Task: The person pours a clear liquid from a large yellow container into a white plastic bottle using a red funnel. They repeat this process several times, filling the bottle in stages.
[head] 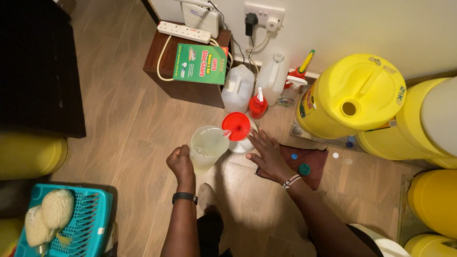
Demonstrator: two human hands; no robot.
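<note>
Pouring one jug, one funnel, two hands

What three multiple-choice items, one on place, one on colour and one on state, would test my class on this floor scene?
1. Where does the red funnel sit?
A. in the teal basket
B. on the white container under it
C. on the wooden stand

2. What colour is the large drum with the open hole in its top?
A. yellow
B. blue
C. black

3. What is the state of the left hand?
A. lying flat on the floor
B. closed in a grip on the clear jug
C. holding a bottle cap

Key: 1 B, the funnel stands in the white container. 2 A, the drum is yellow. 3 B, the left hand grips the tilted jug; the right hand steadies the container.
</note>
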